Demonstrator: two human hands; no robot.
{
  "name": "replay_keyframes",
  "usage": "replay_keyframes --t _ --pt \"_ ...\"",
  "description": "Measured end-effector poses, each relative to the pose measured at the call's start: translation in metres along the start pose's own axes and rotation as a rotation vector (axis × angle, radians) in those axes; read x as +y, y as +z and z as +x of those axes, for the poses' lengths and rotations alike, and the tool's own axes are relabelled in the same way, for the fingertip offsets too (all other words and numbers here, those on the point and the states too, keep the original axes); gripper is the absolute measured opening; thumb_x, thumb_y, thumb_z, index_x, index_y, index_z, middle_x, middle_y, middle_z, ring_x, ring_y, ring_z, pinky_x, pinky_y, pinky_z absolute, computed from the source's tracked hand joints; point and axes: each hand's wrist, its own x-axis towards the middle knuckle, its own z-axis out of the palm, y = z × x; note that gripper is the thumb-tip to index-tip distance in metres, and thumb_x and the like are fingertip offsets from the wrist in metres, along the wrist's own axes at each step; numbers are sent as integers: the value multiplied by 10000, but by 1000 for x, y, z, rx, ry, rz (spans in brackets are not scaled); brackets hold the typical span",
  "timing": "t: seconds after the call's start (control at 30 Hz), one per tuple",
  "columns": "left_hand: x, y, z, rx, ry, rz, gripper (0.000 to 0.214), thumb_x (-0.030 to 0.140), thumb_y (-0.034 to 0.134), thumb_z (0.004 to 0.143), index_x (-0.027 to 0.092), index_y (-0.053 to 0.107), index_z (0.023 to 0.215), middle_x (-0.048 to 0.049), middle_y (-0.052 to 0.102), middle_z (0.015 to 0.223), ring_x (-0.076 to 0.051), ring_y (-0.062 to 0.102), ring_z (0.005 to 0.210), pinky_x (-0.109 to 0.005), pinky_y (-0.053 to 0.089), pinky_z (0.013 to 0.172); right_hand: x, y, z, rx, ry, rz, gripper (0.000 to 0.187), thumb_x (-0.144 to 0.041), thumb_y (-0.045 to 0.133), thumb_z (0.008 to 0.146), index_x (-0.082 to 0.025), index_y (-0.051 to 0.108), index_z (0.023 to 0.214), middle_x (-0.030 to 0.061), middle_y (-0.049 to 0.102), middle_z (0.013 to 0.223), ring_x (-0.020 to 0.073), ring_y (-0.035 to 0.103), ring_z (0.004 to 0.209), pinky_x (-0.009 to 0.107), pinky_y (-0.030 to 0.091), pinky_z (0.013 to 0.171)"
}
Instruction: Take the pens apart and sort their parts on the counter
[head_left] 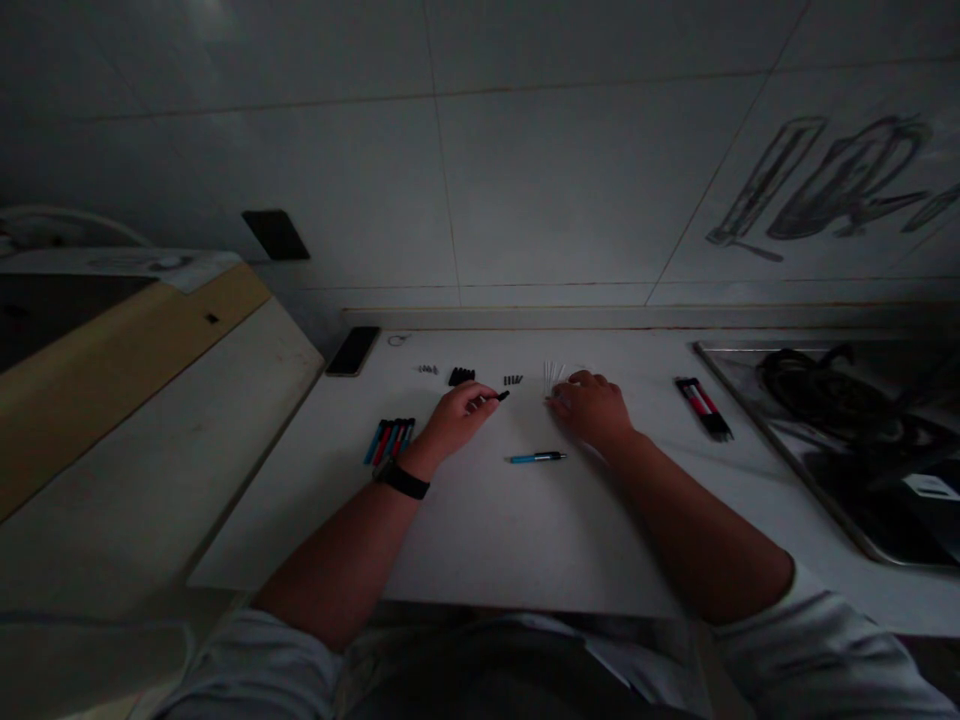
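My left hand [463, 415] pinches a small black pen part [503, 396] above the white table. At the lower ends of several thin pale pen refills [553, 372], my right hand [596, 408] has its fingers drawn together; what is between them is too dark to make out. Between the hands lie several small dark springs or pins [513, 380]. Behind my left hand sits a group of black pen parts [461, 376], with small metallic pieces [428, 369] to its left. Nearer me rests a blue pen [537, 457]. Several blue and red pen barrels [389, 440] lie left of my left wrist.
A phone [353, 351] and a thin ring [397, 341] lie at the table's back left. A pack of red and black pens [703, 408] is at the right, beside a gas stove [832, 400]. A tiled wall [540, 200] closes off the back.
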Motion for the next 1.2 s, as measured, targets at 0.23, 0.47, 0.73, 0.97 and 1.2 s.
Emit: replay_keyframes --t 0.23,0.47,0.73,0.97,1.2 --pt "-1 0 0 2 5 10 159 317 632 968 192 717 1019 -57 704 1036 -169 670 929 -309 537 818 5 4 3 -14 -18 11 397 -518 493 1032 -325 733 1283 123 629 1371 320 589 1179 433 466 938" --pt "-1 0 1 5 -2 5 153 315 644 960 193 721 1011 -55 704 1027 -169 671 915 -305 536 803 11 3 6 -14 -5 5 348 -310 515 1016 -320 742 1279 109 647 1368 302 591 1182 415 459 931" --pt "-3 0 1 23 -6 17 155 303 650 957 195 728 1035 -46 699 1013 -160 664 894 -303 542 801 8 -6 4 -55 -200 15 218 -230 584 977 -256 792 1038 86 696 1262 273 585 1168 407 395 1010" --pt "-5 -3 2 63 -12 71 144 290 658 951 195 719 1041 -48 711 1030 -161 670 897 -299 544 793 -14 -7 -2 -52 -378 54 225 -243 512 1036 -196 720 1108 126 700 1194 264 605 1119 392 379 1014" --pt "-5 -3 0 59 54 162 112 253 708 928 204 712 1029 -44 713 987 -172 678 906 -324 547 837 -16 -13 -2 106 -341 315 257 -237 467 1056 -194 717 1098 89 738 1090 221 648 1006 326 437 934"
